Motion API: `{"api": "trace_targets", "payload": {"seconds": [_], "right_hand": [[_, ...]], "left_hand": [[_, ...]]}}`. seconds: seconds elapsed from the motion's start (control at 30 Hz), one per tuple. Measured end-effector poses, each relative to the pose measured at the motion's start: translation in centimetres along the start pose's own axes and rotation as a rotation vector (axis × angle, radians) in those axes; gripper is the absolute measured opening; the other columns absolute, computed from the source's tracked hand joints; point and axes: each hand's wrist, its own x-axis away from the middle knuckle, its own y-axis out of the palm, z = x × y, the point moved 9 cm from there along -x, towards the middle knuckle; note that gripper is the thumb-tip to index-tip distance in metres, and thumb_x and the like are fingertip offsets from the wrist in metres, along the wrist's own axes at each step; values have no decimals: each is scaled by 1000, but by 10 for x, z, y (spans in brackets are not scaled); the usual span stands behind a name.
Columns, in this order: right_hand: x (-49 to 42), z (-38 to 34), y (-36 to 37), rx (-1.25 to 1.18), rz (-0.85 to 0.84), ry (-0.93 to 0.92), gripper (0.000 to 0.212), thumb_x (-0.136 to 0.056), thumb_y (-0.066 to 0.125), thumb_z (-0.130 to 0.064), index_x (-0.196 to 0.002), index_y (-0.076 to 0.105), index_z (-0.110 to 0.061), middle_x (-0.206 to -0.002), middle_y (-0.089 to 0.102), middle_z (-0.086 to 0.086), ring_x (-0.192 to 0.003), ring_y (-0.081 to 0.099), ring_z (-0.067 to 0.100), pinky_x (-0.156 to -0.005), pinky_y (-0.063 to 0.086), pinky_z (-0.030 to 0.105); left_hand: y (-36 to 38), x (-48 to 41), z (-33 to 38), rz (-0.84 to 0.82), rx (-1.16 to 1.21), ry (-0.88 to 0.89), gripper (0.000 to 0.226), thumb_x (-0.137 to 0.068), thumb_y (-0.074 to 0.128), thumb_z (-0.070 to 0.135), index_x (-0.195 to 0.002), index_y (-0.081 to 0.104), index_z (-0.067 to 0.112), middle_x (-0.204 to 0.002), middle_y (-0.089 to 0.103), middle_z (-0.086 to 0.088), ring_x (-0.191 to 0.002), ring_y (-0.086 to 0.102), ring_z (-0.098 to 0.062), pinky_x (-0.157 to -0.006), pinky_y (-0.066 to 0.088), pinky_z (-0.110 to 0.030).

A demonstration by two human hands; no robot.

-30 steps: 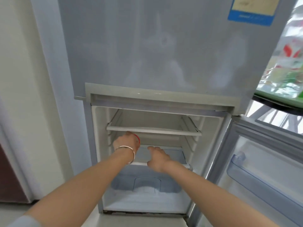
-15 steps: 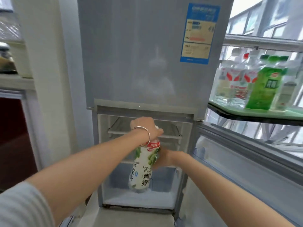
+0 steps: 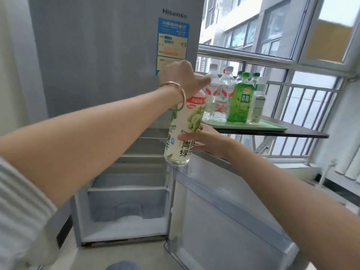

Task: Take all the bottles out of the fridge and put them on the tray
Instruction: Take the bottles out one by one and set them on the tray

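Before the open fridge (image 3: 109,75), the left hand (image 3: 183,78) gripped a tea bottle (image 3: 185,129) by its cap end, fingers clenched around the neck. The right hand (image 3: 206,143) lay against the bottle's lower side with fingers spread, steadying rather than closing on it. The bottle hung upright in the air, clear of the fridge and short of the tray (image 3: 272,126). The step in hand appeared to be the carry from fridge to tray. The next move would call for swinging the bottle rightward and setting it down in the free front part of the tray, without knocking the water bottles (image 3: 220,98) and green bottles (image 3: 242,102) standing there. No bottle showed on the visible shelves. Writing: "Hisense" on the fridge; Chinese characters and "grape" on the held bottle's label; a blue sticker (image 3: 172,43), illegible. The tray rested on a dark surface (image 3: 303,134).
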Motion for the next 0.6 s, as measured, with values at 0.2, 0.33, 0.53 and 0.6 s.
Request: {"api": "trace_targets", "payload": {"seconds": [0.2,0.33,0.53,0.6], "right_hand": [[1,-34,-86,-46,346,-132,39,-69,83,-28,-103,67,-19,-101,73,-2,-98,67,12,-84,52,28],[0,-58,-139,-29,619,-265,67,-68,82,-38,-123,58,-8,-99,67,-8,-96,63,12,-101,47,34],[-30,-58,-190,144,843,-279,89,-43,78,-66,-116,65,-17,-103,73,-2,-94,69,18,-88,57,41],[-44,-47,-199,175,865,-231,93,-40,77,-68,-116,65,-16,-104,73,-1,-93,69,19,-87,57,42]], "left_hand": [[13,-38,45,22,379,105,50,-90,45,56,-115,56,15,-107,63,-1,-87,58,-13,-71,50,-25],[77,-46,26,-134,543,-90,45,-97,32,41,-126,47,11,-110,63,-9,-94,61,-24,-83,52,-39],[174,-35,37,-490,798,-77,48,-101,30,36,-144,40,18,-132,54,-15,-107,61,-37,-91,50,-49],[194,-36,36,-537,855,-85,47,-102,32,31,-147,35,20,-146,45,-14,-125,51,-40,-101,44,-49]]}}
